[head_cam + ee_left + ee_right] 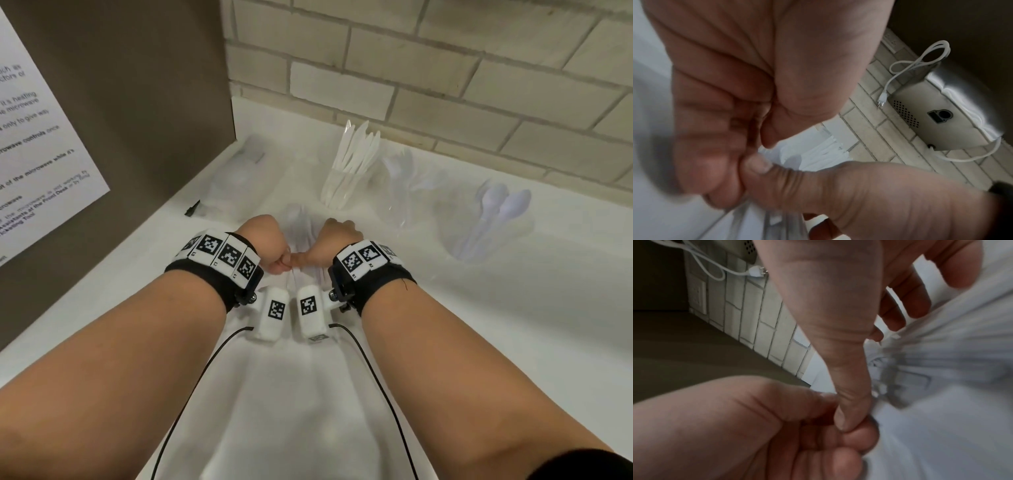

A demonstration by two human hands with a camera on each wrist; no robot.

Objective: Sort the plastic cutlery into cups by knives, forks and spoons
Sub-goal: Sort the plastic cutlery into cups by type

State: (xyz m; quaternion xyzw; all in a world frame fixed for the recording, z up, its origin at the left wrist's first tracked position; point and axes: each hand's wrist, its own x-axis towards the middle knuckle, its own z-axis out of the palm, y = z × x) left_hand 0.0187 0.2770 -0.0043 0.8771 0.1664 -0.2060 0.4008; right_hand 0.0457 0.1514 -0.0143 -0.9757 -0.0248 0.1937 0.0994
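Note:
On the white counter [513, 308] my two hands meet over a bunch of white plastic cutlery [303, 236]. My left hand [270, 250] is curled into a fist round the bunch [818, 151]. My right hand [337, 236] grips it from the other side, thumb [859, 186] on top against my left fingers. Motion blurs the pieces [941, 361], so their kind is unclear. Behind them a clear cup [346, 178] holds white knives upright. A second clear cup [407, 192] holds pale pieces. A third cup [493, 219], tilted, holds spoons.
A brown cabinet side with a paper notice [51, 137] closes off the left. A brick wall [445, 85] runs behind the cups. A crumpled clear bag [236, 174] lies at the back left. A steel appliance [951, 113] with a loose white cord hangs on the wall.

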